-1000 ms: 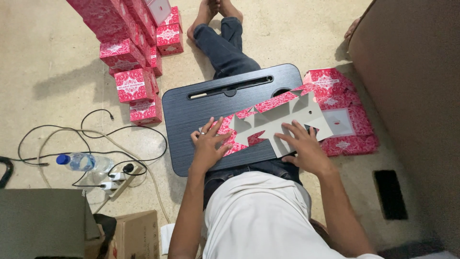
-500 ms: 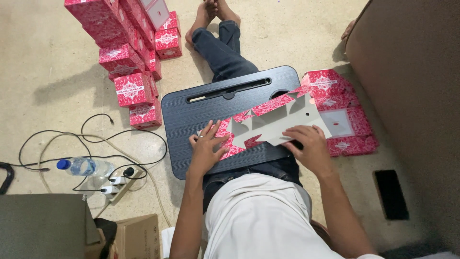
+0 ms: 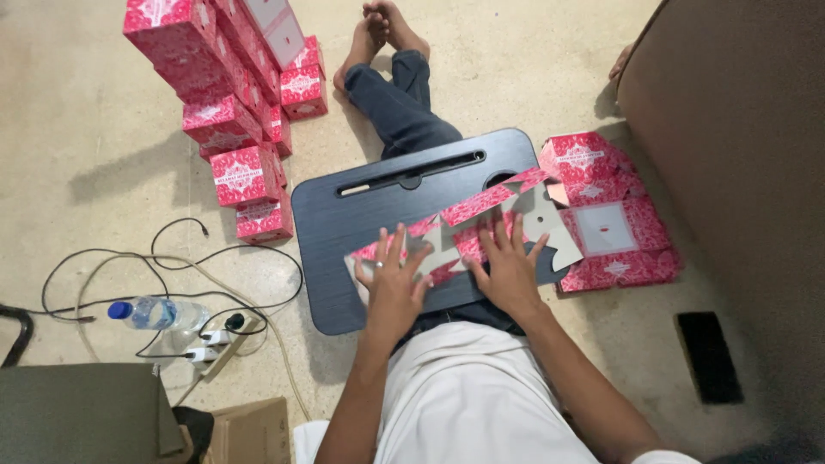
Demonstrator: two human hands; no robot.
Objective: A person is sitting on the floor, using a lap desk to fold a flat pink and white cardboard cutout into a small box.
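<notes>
A flat pink and grey cardboard box blank point(image 3: 481, 225) lies unfolded on a dark lap tray point(image 3: 344, 215) across my legs. My left hand point(image 3: 394, 279) presses flat on the blank's left part, fingers spread. My right hand point(image 3: 507, 262) presses flat on its middle, fingers spread. Neither hand grips anything. The blank's right end hangs past the tray's edge.
A stack of folded pink boxes point(image 3: 232, 94) stands at the upper left. Flat pink blanks point(image 3: 614, 215) lie on the floor at right. A water bottle point(image 3: 153, 314), cables and a power strip point(image 3: 215, 348) lie at left. A brown sofa point(image 3: 739, 172) and a black phone point(image 3: 709, 357) are at right.
My right hand has slid left from the blank's right end to its middle. The blank has shifted toward me. My left hand stayed pressed on the left part.
</notes>
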